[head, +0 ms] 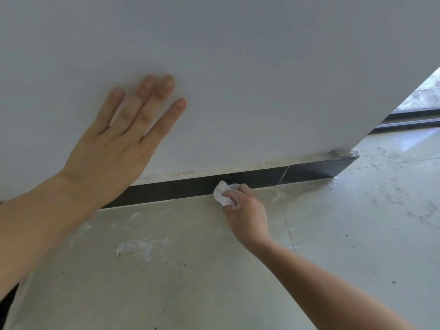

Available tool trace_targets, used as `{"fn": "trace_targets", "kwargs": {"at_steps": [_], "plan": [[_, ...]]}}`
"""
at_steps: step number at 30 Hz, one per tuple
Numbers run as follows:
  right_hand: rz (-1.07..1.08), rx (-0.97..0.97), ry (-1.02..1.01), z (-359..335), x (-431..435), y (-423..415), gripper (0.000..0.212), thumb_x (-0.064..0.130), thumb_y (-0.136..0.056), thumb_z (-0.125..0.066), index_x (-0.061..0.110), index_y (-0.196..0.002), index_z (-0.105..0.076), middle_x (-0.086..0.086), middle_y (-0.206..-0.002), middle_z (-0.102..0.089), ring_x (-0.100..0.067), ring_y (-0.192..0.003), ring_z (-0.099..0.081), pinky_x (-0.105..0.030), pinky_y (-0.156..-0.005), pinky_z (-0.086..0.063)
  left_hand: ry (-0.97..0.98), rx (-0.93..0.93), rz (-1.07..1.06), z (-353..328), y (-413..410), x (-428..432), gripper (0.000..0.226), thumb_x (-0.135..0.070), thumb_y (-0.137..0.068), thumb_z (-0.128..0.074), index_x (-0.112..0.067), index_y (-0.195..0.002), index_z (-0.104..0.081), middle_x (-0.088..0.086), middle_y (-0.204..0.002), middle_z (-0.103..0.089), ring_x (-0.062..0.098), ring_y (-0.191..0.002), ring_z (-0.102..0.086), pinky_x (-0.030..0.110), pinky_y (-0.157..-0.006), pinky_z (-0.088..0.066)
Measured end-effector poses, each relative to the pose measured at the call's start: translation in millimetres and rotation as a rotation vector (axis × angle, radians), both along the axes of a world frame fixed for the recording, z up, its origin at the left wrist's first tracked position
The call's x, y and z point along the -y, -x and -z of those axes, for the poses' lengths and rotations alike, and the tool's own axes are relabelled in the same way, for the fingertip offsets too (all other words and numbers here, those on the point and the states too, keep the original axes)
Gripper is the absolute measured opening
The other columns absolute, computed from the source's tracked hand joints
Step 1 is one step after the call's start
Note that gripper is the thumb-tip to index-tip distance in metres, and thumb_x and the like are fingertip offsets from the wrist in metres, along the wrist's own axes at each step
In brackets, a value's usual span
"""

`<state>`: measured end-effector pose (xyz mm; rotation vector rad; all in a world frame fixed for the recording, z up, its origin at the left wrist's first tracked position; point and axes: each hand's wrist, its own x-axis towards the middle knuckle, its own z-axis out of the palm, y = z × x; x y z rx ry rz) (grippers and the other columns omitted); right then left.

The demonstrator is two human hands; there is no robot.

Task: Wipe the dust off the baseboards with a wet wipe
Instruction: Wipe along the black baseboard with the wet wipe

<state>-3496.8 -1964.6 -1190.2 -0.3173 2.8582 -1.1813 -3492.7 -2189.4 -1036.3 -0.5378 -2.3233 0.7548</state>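
Wet wipe: a crumpled white wet wipe [223,194] bunched in the right hand [246,211], fingers curled round it, pressed to the dark baseboard [181,190] where it meets the floor.
Left hand: the left hand [119,144] spread flat on the white wall [238,79], fingers straight.
Floor: pale tiled floor [190,270], dust-smeared and speckled.
Room: wall corner at right, dark door track [414,120] beyond.
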Motion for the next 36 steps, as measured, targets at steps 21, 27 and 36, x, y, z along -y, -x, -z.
{"fn": "trace_targets", "kwargs": {"at_steps": [21, 27, 36], "plan": [[-0.393, -0.052, -0.133, -2.5, 114.8, -31.2, 0.031, 0.012, -0.091, -0.053, 0.014, -0.119, -0.065, 0.0, -0.111, -0.06, -0.02, -0.1, -0.053, -0.026, -0.069, -0.044, -0.133, 0.183, -0.058, 6.2, -24.6, 34.8, 0.065, 0.006, -0.09, -0.013, -0.009, -0.152, -0.001, 0.008, -0.159, 0.004, 0.027, -0.146, 0.001, 0.044, -0.118, -0.002], [-0.358, 0.031, -0.207, -6.6, 82.6, -36.6, 0.03, 0.013, -0.092, -0.048, 0.017, -0.115, -0.067, 0.003, -0.107, -0.06, -0.015, -0.095, -0.054, -0.024, -0.069, -0.047, -0.286, 0.221, -0.212, 18.7, -66.9, 46.3, 0.083, 0.005, -0.082, -0.055, -0.009, -0.152, -0.012, 0.012, -0.159, -0.004, 0.027, -0.146, -0.005, 0.045, -0.117, -0.003], [-0.396, 0.067, -0.347, -46.2, 76.7, -52.3, 0.019, 0.017, -0.086, -0.05, 0.013, -0.075, -0.064, -0.002, -0.084, -0.055, -0.02, -0.066, -0.056, -0.031, -0.052, -0.041, -0.757, 0.529, -0.681, 51.1, -177.7, 65.1, 0.059, -0.015, -0.093, -0.048, -0.009, -0.147, -0.027, 0.009, -0.157, -0.018, 0.021, -0.144, -0.02, 0.036, -0.114, -0.024]]}}
